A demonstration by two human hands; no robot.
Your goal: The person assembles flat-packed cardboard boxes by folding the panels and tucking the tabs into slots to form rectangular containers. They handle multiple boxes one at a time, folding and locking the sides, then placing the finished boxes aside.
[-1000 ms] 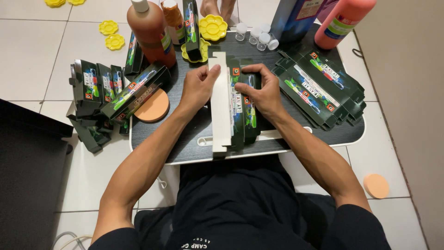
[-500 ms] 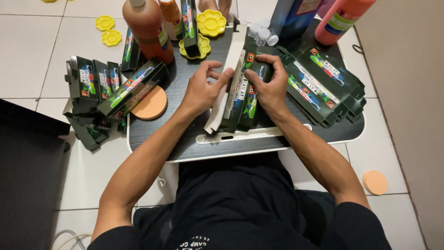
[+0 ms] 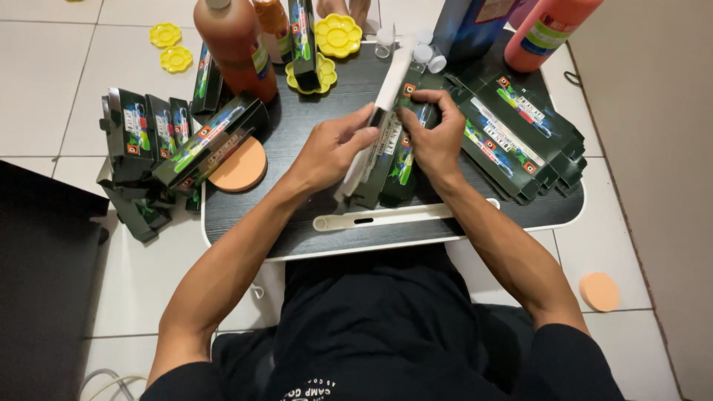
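Fingers [image 3: 355, 128] of both hands round flat carton [image 3: 386, 148]

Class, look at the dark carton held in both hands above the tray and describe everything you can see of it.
The carton is a long, narrow box of dark green printed card with colourful panels and a white inner side. It looks partly folded, with a white flap open at its far end. It lies tilted, near end resting on the black tray. The left hand grips its left side; the right hand pinches the upper right edge.

White tiled floor [image 3: 44, 74]; beige wall [image 3: 653, 148] at right — evenly lit.
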